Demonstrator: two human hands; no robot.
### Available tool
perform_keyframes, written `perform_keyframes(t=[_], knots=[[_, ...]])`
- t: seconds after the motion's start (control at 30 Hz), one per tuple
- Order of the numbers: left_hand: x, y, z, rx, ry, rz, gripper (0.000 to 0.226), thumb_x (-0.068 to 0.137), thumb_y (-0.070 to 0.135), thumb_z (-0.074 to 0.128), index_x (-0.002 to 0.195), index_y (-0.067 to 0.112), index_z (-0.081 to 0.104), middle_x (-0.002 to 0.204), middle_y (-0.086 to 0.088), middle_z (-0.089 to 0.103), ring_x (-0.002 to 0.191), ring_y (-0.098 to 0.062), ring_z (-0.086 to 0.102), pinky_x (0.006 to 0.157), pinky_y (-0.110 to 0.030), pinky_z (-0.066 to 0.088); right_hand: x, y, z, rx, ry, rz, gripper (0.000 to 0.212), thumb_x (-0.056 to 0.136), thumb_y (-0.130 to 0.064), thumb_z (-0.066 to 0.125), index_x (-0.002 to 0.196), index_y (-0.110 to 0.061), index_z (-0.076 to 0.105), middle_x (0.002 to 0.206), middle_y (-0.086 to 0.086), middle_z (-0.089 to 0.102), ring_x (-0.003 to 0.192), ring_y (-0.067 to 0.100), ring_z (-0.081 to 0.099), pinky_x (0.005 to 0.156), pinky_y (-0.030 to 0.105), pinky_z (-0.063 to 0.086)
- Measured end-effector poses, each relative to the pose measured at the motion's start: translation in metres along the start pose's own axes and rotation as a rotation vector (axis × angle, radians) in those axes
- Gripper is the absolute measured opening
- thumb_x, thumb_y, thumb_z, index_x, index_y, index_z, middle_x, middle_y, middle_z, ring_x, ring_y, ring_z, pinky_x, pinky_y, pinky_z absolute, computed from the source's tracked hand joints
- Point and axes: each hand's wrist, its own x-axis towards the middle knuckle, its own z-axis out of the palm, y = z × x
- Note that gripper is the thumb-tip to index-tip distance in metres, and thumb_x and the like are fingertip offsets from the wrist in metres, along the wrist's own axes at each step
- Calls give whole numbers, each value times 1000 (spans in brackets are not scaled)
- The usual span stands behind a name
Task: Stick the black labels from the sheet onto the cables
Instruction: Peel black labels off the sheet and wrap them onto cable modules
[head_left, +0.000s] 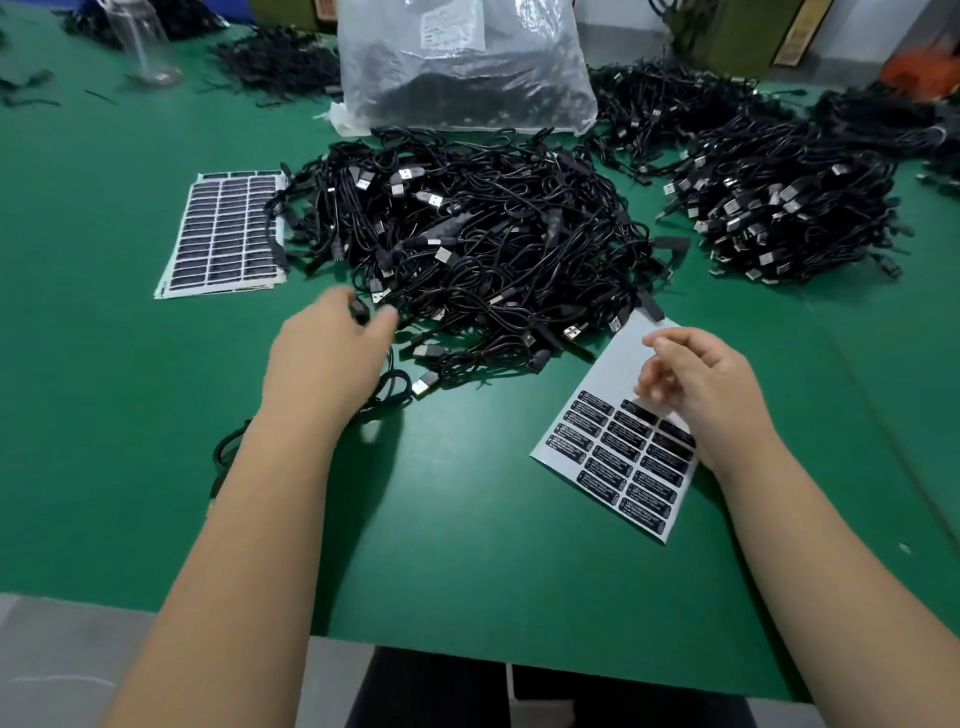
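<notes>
While the left hand (332, 348) pinches a cable (361, 312) at the near edge of the pile (467, 234), the right hand (696, 384) hovers with loosely curled fingers over the sheet (618, 364) on the bench (467, 545); whether it holds a label (631, 431) I cannot tell. The step seems to be fetching cable and label; next they must meet.

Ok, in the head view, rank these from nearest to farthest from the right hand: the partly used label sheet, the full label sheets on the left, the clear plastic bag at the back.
1. Partly used label sheet: directly beneath the right hand.
2. Clear plastic bag: back of the table, behind the central cable pile.
3. Full label sheets: far left, across the pile.
The last two are hard to separate; their order is tentative.
</notes>
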Motion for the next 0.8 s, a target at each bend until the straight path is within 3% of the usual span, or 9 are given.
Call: perform_keyframes(t=[0.13,0.23,0.4,0.47,0.57,0.67,0.8], knots=[[-30,-5,-3,359,-203,128,48,91,50,54,132,27,53,109,-1,66,95,-24,58,73,-31,46,1,1,0,24,-10,12,17,97,-13,51,89,-18,65,62,-1,63,64,21,53,67,32,53],[-36,-2,-5,348,-146,127,26,93,35,54,116,27,64,100,-4,68,86,-27,57,66,-30,45,1,2,-1,22,-35,14,16,97,-12,51,91,-17,65,63,-2,63,65,18,54,67,28,55],[-41,-10,-14,352,52,-1,21,92,28,51,104,22,68,90,-7,64,74,-29,47,55,-26,32,3,4,-3,5,-61,6,17,97,-13,51,92,-19,66,65,-2,64,59,10,55,73,36,56],[-41,-12,-16,441,47,-76,26,93,36,51,111,24,66,101,-9,59,86,-32,51,60,-29,37,4,4,-3,14,-59,8,17,97,-12,52,92,-18,66,65,-1,65,57,9,55,78,43,56],[-45,-15,-8,584,36,-151,53,91,54,50,130,17,51,123,-17,45,114,-36,42,88,-45,38,4,4,-3,21,-58,10,17,96,-12,51,91,-19,67,65,-1,65,56,8,56,78,43,56],[-45,-22,1,462,149,-193,50,94,40,54,127,3,49,126,-27,39,116,-41,37,95,-52,32,5,4,-3,34,-56,24,17,96,-11,52,91,-19,66,64,-2,65,54,7,55,73,36,59],[-38,-23,-2,333,199,-196,39,95,24,55,130,8,52,130,-25,41,121,-42,34,100,-52,28,8,1,-2,70,-36,61,17,96,-10,52,89,-17,66,62,-2,64,52,7,53,70,31,59]])
